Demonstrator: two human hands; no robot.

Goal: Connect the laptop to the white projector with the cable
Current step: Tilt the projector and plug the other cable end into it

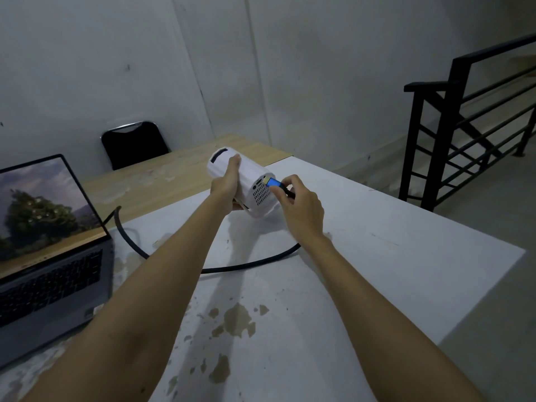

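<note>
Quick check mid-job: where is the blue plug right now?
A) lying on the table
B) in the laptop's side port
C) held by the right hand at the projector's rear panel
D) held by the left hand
C: the right hand pinches the blue plug against the rear of the projector, while the left hand steadies the body.

Hidden and cropped parts. The laptop (49,248), left of the left hand (224,184), is cut by the frame's left edge. The cable (246,264) vanishes behind the laptop and under the right hand (298,206). Whether the blue plug (272,182) at the fingertips is seated in the white projector (249,172) cannot be told; its ports are too small to read.
</note>
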